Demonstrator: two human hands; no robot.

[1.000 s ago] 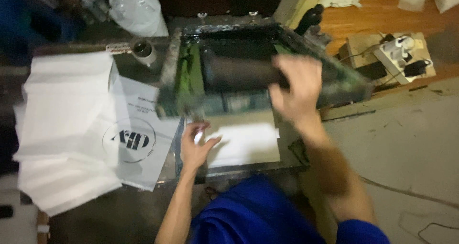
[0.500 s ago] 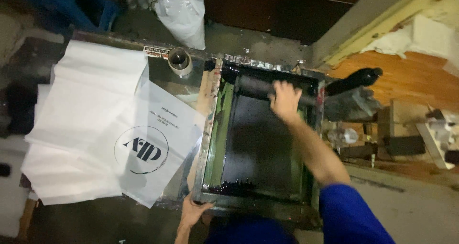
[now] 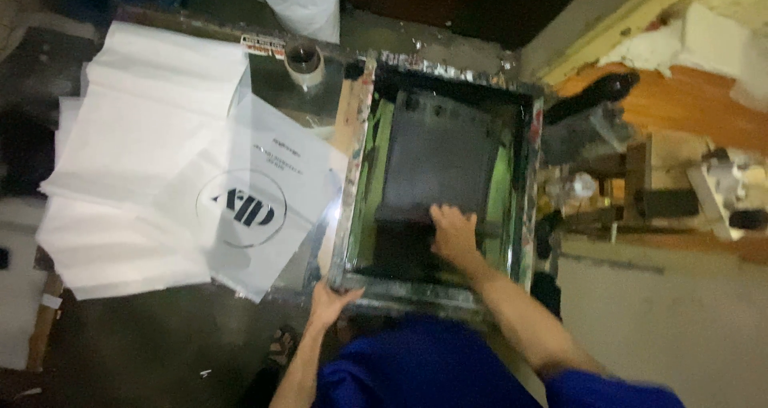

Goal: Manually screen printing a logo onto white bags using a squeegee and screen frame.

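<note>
While white sheets (image 3: 136, 160) lie stacked at 9 o'clock, printed round logo on top, left hand (image 3: 330, 302) grips near corner of printing frame (image 3: 358, 176), fingers curled over edge. Right hand (image 3: 453, 234) clasps squeegee, at 6 o'clock end of inked screen (image 3: 438, 164); judged pull nearly finished, lifting frame left.
</note>
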